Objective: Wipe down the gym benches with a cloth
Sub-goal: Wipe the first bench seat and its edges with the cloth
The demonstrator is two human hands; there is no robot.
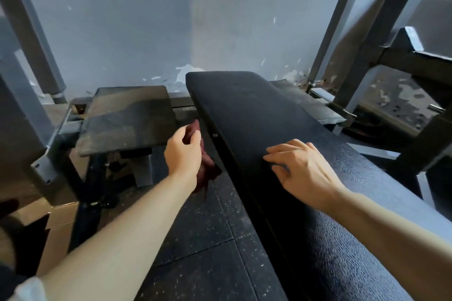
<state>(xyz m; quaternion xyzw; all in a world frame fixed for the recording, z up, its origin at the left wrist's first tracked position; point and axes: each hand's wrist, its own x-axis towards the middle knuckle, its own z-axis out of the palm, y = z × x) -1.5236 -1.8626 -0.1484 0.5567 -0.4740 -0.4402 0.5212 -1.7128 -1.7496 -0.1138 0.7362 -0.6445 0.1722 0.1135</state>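
My left hand [183, 154] is clenched round a dark red cloth [204, 166], holding it just off the left edge of the bench pad [256, 115], beside the side face where a small bolt [215, 135] shows. Cloth hangs bunched below the fist, apparently not pressed to the pad yet; contact with the side I can't tell. My right hand [300, 168] lies relaxed on the surface, fingers [271, 158] spread and pointing left toward the near edge, holding nothing, bracing.

Step in hand, as I judge it: wiping the side of the pad or bringing the cloth up onto the top. To do it well I'd flatten the cloth under the palm instead of keeping it wadded, start at the far end near the wall [122, 32] and pull long overlapping strokes back toward me, then run the edge and side seam. The right hand would need to lift off or shift ahead of the stroke, or that patch gets skipped. Pad looks textured, so firm pressure is needed.

Pose: left forearm comes in from lower left, wrist roughly straight, thumb on top of the cloth. Right forearm enters from the right, wrist bent slightly, hand flat. A lower dusty platform [127, 120] sits left of the bench, over the speckled rubber floor [208, 239].
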